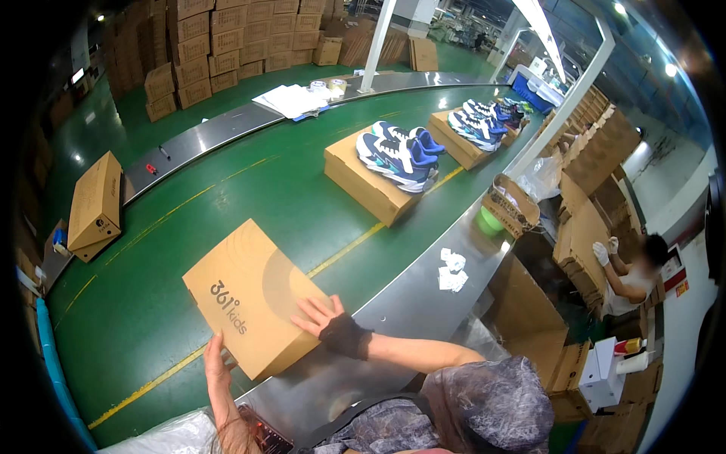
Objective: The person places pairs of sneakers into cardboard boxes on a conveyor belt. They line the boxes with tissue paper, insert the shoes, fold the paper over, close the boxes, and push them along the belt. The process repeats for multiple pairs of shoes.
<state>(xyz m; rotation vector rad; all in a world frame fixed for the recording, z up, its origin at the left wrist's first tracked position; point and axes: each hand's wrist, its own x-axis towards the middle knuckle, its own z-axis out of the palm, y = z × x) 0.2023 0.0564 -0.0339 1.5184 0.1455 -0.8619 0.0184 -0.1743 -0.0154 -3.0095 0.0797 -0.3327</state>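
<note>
A closed tan cardboard shoebox [253, 295] with dark printing on its lid lies at an angle on the green conveyor belt, its near end by the metal edge. My left hand [218, 365] touches its near left side with fingers stretched out. My right hand [330, 324], in a dark fingerless wrap, lies with fingers spread on the lid's right edge. Farther along the belt, a pair of blue and white sneakers [397, 159] sits on another shoebox [363, 181]. Behind it, more sneakers [476, 125] rest on a further box [460, 144].
A tan box [97, 204] stands on the far metal rail, left. Papers [291, 100] lie on that rail. Crumpled white paper [453, 271] and a green bowl [489, 222] are on the near ledge. At right, a person [631, 276] in white gloves handles cardboard [578, 246]. Stacked cartons [227, 41] fill the back.
</note>
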